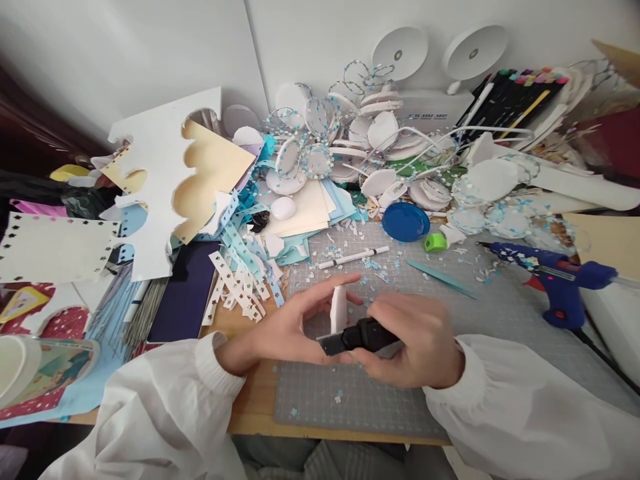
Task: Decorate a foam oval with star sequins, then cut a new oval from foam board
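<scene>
Above the front of the grey cutting mat (360, 407), my left hand (287, 327) is curled round a small white foam piece (339, 310) that stands upright between its fingers. My right hand (415, 337) is closed round a black utility knife (367, 335), which points left. The knife's grey front end lies across the lower edge of the white piece and reaches my left thumb. Part of the blade area is too small to make out. Behind the hands lies a white marker (354, 257) on the mat.
A blue glue gun (560, 283) lies at the right with its cable. Blue tweezers (440, 279), a blue lid (405, 222) and a green tape roll (435, 241) are on the mat. White foam discs (383, 130) pile up behind; punched paper strips (235, 287) lie left.
</scene>
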Available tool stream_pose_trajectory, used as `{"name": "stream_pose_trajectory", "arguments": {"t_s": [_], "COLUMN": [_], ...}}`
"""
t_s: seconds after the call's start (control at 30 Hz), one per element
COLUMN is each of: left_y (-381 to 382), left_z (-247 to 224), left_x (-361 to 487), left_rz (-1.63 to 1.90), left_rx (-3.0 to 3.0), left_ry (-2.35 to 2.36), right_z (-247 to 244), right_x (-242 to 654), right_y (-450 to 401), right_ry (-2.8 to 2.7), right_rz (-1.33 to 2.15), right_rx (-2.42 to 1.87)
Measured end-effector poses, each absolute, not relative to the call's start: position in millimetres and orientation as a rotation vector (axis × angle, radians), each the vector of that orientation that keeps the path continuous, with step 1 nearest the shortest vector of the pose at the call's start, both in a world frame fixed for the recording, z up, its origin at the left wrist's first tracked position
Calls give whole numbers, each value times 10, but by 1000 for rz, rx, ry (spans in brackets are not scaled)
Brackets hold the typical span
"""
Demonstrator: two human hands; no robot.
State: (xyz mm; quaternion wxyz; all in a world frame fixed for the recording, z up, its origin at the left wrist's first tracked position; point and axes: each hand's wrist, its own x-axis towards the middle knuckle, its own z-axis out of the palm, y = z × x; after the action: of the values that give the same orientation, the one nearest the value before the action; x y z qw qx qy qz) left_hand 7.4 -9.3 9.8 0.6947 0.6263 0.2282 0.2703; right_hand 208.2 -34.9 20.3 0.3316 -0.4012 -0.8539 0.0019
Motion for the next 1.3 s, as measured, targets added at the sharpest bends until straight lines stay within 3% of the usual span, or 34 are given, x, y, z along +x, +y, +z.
{"name": "stream_pose_trajectory", "arguments": {"t_s": [1.3], "left_y": [-91], "left_z": [53], "left_x": [63], "left_rz": [584], "left_rx": [1438], "left_ry": [500], "right_z": [230], "right_x": [2119], "right_y": [-351], "right_ry": [-2288], "right_rz": [66], "right_rx": [-1039]}}
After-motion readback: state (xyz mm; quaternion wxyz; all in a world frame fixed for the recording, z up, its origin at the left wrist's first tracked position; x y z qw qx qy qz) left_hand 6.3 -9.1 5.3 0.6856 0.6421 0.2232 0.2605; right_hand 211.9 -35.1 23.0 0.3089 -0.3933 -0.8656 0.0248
